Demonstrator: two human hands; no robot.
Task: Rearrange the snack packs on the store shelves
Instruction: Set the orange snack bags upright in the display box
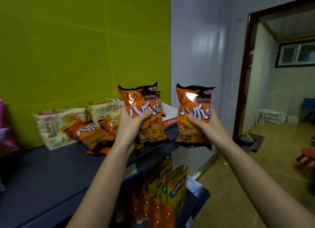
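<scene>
1. Head view is taking in a big yellow-green wall panel (68,48) filling the whole left side, with a pale grey wall (201,48) running beside it and a dark-framed doorway (245,74) opening on the right.
2. Dark top shelf (42,176) is stretching across the lower left, and a lower shelf (197,198) is sitting under it with yellow-green packs (175,185) and orange bottles (153,209) standing on it, kinda blurry.
3. Two cream croissant packs (56,125) are lying and leaning at the back of the top shelf against the panel, and a white and red carton (170,118) is resting at the shelf's right end.
4. A couple of orange snack packs (90,134) are lying flat on the top shelf, just in front of the cream ones.
5. Left hand (131,123) is gripping one orange snack pack (143,115) upright above the shelf's front edge, thumb across the front.
6. Right hand (204,125) is clutching a second orange pack (194,115) upright too, held out past the right end of the shelf, a gap apart from the other one.
7. Another orange pack's corner (159,98) is peeking out right behind the left-hand pack.
</scene>
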